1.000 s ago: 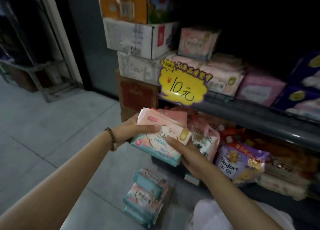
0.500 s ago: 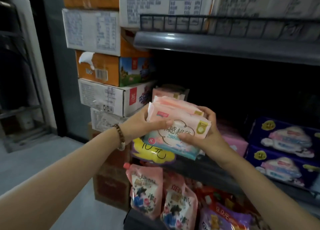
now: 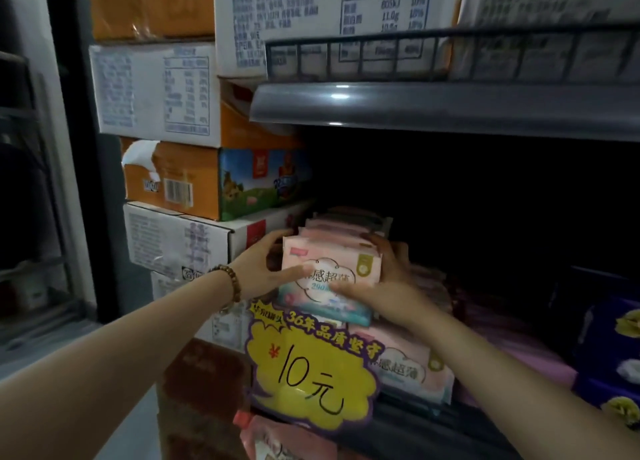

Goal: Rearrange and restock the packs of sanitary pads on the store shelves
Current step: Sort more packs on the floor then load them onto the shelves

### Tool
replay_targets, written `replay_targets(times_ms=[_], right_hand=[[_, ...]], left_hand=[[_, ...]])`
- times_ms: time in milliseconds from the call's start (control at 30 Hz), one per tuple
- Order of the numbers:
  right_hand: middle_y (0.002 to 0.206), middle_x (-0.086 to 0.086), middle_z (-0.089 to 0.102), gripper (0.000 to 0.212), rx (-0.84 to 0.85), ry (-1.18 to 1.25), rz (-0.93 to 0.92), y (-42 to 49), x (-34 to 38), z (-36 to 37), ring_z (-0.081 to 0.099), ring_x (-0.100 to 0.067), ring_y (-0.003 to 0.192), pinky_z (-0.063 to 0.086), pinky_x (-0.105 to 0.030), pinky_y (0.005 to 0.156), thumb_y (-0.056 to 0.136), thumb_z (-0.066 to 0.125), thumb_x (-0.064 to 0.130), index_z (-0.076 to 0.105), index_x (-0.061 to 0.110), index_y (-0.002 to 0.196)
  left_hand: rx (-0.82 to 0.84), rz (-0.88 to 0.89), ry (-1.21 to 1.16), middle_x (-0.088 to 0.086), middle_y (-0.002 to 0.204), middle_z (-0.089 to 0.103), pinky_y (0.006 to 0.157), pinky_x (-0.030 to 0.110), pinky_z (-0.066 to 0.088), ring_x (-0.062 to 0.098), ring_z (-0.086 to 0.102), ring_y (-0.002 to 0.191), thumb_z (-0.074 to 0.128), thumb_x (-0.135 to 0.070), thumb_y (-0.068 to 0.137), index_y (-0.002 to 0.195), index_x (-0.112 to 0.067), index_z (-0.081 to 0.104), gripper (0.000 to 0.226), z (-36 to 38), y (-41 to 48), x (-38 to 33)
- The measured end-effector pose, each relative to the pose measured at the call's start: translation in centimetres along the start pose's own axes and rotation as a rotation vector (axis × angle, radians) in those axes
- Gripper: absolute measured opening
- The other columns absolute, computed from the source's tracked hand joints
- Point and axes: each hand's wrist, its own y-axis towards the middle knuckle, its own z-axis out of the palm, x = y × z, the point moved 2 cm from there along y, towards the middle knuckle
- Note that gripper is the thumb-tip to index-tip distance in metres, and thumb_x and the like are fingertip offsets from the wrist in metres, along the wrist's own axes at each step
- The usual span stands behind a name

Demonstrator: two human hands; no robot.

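Between both hands I hold a small stack of pink sanitary pad packs (image 3: pixel 330 269), with a white cloud label on the front one. My left hand (image 3: pixel 263 269) grips the stack's left side, thumb across the front. My right hand (image 3: pixel 384 286) grips the right side, thumb on the lower front. The stack sits at the left end of the middle shelf, on top of other pink packs (image 3: pixel 412 366) lying there. More pink packs (image 3: pixel 349 220) stand right behind the held stack.
A yellow price tag (image 3: pixel 311 376) reading 10 hangs on the shelf's front edge. Cardboard boxes (image 3: pixel 180 182) are stacked to the left. The grey upper shelf (image 3: pixel 443 106) juts out overhead. Dark blue packs (image 3: pixel 616 355) lie at the right. Pouches (image 3: pixel 277 442) hang below.
Both hands have carried the stack of packs up and forward, from below the shelf edge into the middle shelf's left end. My view has risen and moved closer.
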Motion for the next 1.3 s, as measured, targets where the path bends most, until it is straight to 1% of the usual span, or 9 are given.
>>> replay_targets(times_ms=[167, 300, 433, 567, 733, 833, 967, 1167, 1300], right_hand=[[0.147, 0.005, 0.021, 0.108, -0.085, -0.074, -0.049, 0.6, 0.2, 1.8, 0.044, -0.019, 0.128, 0.041, -0.033, 0.108, 0.051, 0.082, 0.066, 0.025, 0.043, 0.14], [0.149, 0.004, 0.015, 0.107, -0.091, -0.075, -0.073, 0.5, 0.6, 2.4, 0.035, -0.021, 0.136, 0.036, -0.032, 0.112, 0.059, 0.084, 0.056, 0.021, 0.038, 0.145], [0.158, 0.013, 0.002, 0.125, 0.0, 0.013, -0.046, 0.0, 0.9, 2.0, 0.017, -0.017, 0.146, 0.034, -0.044, 0.114, 0.048, 0.067, 0.083, 0.0, 0.049, 0.147], [0.159, 0.012, 0.01, 0.102, 0.03, 0.034, -0.03, -1.1, 1.4, 1.4, 0.021, -0.016, 0.144, 0.032, -0.035, 0.113, 0.059, 0.061, 0.069, 0.017, 0.043, 0.148], [0.16, 0.007, 0.009, 0.089, 0.005, 0.001, -0.029, -2.3, 2.5, 1.0, 0.023, -0.017, 0.144, 0.03, -0.026, 0.109, 0.079, 0.068, 0.046, 0.017, 0.035, 0.151], [0.161, 0.009, 0.003, 0.095, -0.01, -0.028, -0.058, -4.4, 4.1, 0.0, 0.014, -0.014, 0.146, 0.026, -0.036, 0.116, 0.073, 0.061, 0.059, 0.012, 0.037, 0.152], [0.16, 0.015, -0.003, 0.074, 0.0, -0.193, -0.21, -9.5, 5.8, -0.3, -0.003, -0.003, 0.146, 0.009, -0.031, 0.117, 0.086, 0.06, 0.051, 0.02, 0.044, 0.148], [0.156, 0.028, -0.013, 0.068, 0.28, -0.254, -0.236, -19.3, 3.0, 5.2, -0.017, 0.005, 0.143, 0.003, -0.032, 0.117, 0.084, 0.045, 0.069, 0.015, 0.055, 0.144], [0.153, 0.026, -0.01, 0.065, 0.484, -0.214, -0.029, -24.5, -2.0, 11.3, -0.01, -0.003, 0.146, 0.008, -0.032, 0.118, 0.093, 0.054, 0.048, 0.021, 0.042, 0.148]], left_hand=[[-0.099, 0.018, -0.125, -0.006, 0.132, 0.055, 0.101, 0.041, 0.047, 0.013, 0.054, 0.12, 0.062, -0.088, 0.043, 0.141, -0.022, 0.036, 0.12, 0.1, 0.0, 2.0], [-0.088, -0.009, -0.223, -0.003, 0.129, 0.058, 0.1, 0.04, 0.048, 0.014, 0.056, 0.118, 0.066, -0.06, 0.064, 0.14, -0.016, 0.037, 0.092, 0.3, -0.8, 2.5], [-0.09, -0.015, -0.249, -0.002, 0.126, 0.061, 0.099, 0.036, 0.049, 0.012, 0.059, 0.113, 0.065, -0.047, 0.073, 0.136, -0.013, 0.043, 0.075, 0.2, -2.0, 2.9], [-0.144, -0.015, -0.258, -0.001, 0.127, 0.058, 0.091, 0.018, 0.048, 0.005, 0.058, 0.106, 0.054, -0.026, 0.093, 0.128, -0.012, 0.047, 0.039, 0.6, -3.0, 2.7], [-0.304, -0.047, -0.259, -0.006, 0.131, 0.05, 0.096, 0.021, 0.04, 0.009, 0.049, 0.118, 0.048, -0.031, 0.097, 0.14, -0.009, 0.037, 0.05, 1.0, -5.8, 1.9], [-0.388, -0.06, -0.195, -0.002, 0.135, 0.05, 0.102, 0.029, 0.039, 0.014, 0.048, 0.124, 0.045, -0.039, 0.096, 0.141, -0.014, 0.037, 0.052, 1.0, -8.7, 1.7], [-0.437, -0.097, -0.156, 0.0, 0.136, 0.051, 0.105, 0.029, 0.037, 0.014, 0.047, 0.126, 0.045, -0.041, 0.095, 0.139, -0.017, 0.04, 0.051, 3.2, -13.5, 3.5], [-0.199, -0.406, -0.013, 0.005, 0.147, 0.04, 0.113, 0.036, 0.03, 0.021, 0.036, 0.135, 0.04, -0.05, 0.095, 0.146, -0.014, 0.03, 0.064, 10.5, -22.1, 10.0], [0.009, -0.663, 0.047, 0.009, 0.15, 0.034, 0.113, 0.037, 0.025, 0.025, 0.029, 0.139, 0.031, -0.051, 0.098, 0.148, -0.011, 0.025, 0.064, 15.2, -27.3, 14.9]])
